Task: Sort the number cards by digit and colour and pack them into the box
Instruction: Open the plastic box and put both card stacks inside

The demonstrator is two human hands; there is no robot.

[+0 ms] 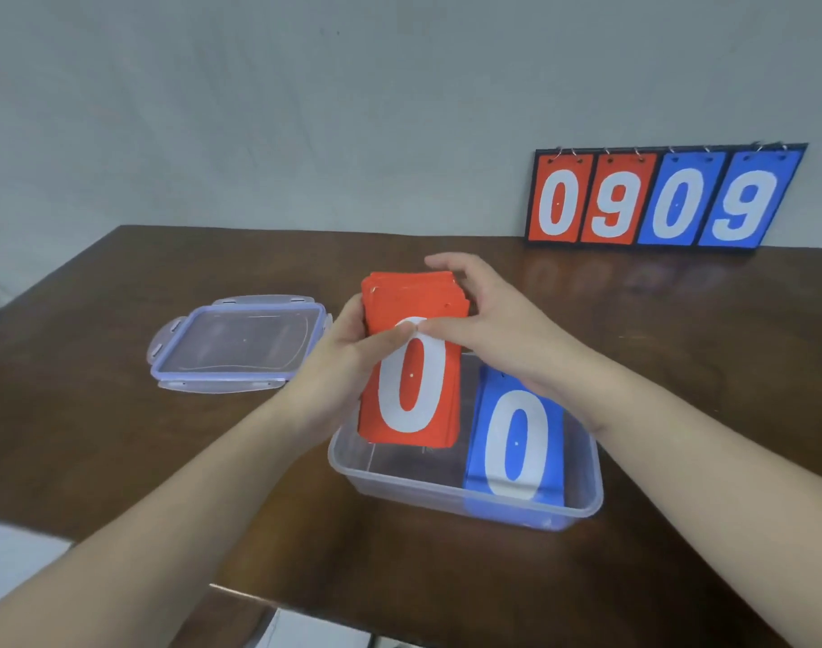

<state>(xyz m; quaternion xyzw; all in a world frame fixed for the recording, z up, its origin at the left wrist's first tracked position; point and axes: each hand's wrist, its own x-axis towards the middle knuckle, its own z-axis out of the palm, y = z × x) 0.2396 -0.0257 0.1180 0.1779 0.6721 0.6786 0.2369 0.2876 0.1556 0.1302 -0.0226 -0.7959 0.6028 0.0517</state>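
Note:
A stack of red number cards (414, 390), a white 0 on top, is held tilted over the left half of the clear plastic box (582, 502). My left hand (339, 367) grips the stack's left edge, thumb on the top card. From the right, my right hand (498, 329) holds the stack's upper end, its fingers curled over the top and its thumb on the face. A blue stack (516, 441) showing a white 0 lies in the right half of the box, its upper end hidden under my right wrist.
The box's clear lid (240, 343) with bluish rim lies flat on the brown table (119, 437) to the left. A flip scoreboard (661, 198) reading 0 9 in red and 0 9 in blue leans against the wall at the back right. The table's front edge runs near the bottom.

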